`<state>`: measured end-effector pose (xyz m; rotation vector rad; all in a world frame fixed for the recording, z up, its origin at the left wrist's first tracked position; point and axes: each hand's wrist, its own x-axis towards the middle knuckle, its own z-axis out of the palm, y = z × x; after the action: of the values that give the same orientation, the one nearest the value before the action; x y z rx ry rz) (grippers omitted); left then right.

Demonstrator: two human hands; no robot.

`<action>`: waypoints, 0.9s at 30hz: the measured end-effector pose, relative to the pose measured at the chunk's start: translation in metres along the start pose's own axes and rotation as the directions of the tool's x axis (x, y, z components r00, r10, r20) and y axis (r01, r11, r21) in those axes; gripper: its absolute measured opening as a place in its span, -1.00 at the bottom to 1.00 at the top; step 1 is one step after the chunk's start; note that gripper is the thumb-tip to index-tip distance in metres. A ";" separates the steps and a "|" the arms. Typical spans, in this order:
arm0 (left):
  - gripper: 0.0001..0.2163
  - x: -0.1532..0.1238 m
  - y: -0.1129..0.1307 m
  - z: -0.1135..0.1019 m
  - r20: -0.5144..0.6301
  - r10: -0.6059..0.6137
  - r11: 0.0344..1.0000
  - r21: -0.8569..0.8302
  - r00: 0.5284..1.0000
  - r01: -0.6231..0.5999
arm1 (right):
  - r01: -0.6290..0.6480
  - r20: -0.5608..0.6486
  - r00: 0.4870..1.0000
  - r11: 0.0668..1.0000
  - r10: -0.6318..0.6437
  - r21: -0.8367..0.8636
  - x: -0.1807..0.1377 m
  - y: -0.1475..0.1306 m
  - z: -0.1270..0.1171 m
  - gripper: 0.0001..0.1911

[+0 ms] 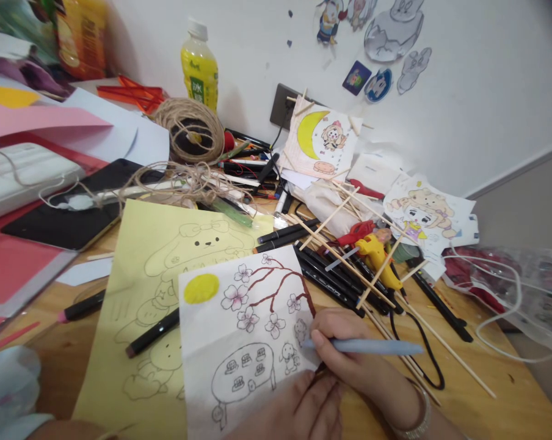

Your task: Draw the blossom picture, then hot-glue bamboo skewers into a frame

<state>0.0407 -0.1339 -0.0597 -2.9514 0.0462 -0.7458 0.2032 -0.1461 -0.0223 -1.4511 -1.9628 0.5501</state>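
My right hand [337, 325] grips a light blue pen [386, 348], its tip at the right edge of a white drawing sheet [196, 330], beside a small grey figure. Flat across the lower right of this sheet lies my left hand [298, 409], fingers stretched out and holding nothing. The drawing has a yellow sun, a brown branch with pink-centred blossoms, and an outlined round table with dishes. Under it is a yellow sheet [115, 318] with pencil-like outlines of a dog-eared character. A black marker [154, 330] rests on the yellow sheet, partly hidden by the white one.
Black markers [326, 275], a yellow glue gun [379, 256] and crossed wooden sticks [340, 244] lie right of the sheets. Behind are a twine roll [188, 128], a drink bottle [199, 67] and a moon drawing [319, 140]. A black tablet [74, 214] lies left.
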 end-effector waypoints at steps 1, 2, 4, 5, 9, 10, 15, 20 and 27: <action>-0.74 0.000 0.000 0.000 0.007 0.006 1.000 -0.002 1.000 -0.006 | 0.004 0.003 1.000 1.000 -0.004 -0.013 0.001 0.000 0.000 -0.70; -0.74 -0.001 0.000 0.000 0.013 0.009 1.000 -0.006 1.000 -0.009 | 0.009 0.006 1.000 1.000 -0.008 -0.020 0.001 -0.001 -0.001 -0.70; -0.75 -0.001 0.001 0.000 0.015 -0.001 1.000 -0.012 1.000 0.001 | 0.010 0.015 1.000 1.000 -0.009 -0.009 0.002 -0.001 -0.001 -0.72; -0.75 -0.002 0.001 0.000 0.010 -0.004 1.000 -0.014 1.000 0.004 | 0.012 0.018 1.000 1.000 -0.012 0.006 0.003 -0.001 -0.001 -0.73; -0.75 -0.001 0.001 0.002 0.009 -0.008 1.000 -0.012 1.000 0.008 | 0.009 0.002 1.000 0.999 -0.009 0.040 0.002 0.000 -0.001 -0.72; -0.75 -0.001 0.001 0.002 0.012 -0.004 1.000 -0.013 1.000 0.004 | -0.004 -0.005 1.000 0.999 0.005 0.039 0.001 0.000 -0.001 -0.72; -0.75 0.000 0.001 0.000 0.034 0.006 1.000 -0.017 0.999 -0.006 | -0.120 -0.055 0.991 0.993 0.121 0.018 -0.002 0.001 -0.001 -0.71; -0.74 0.000 0.001 -0.001 -0.010 -0.023 1.000 -0.006 1.000 0.023 | -0.116 -0.061 0.991 0.993 0.115 -0.013 -0.002 0.002 0.000 -0.69; -0.75 -0.001 0.000 -0.002 0.007 -0.021 1.000 0.002 1.000 0.021 | -0.054 -0.032 0.998 0.998 0.055 0.023 -0.002 0.002 -0.001 -0.71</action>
<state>0.0391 -0.1336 -0.0580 -2.9572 0.0143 -0.7379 0.2056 -0.1472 -0.0234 -1.4945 -1.8914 0.5668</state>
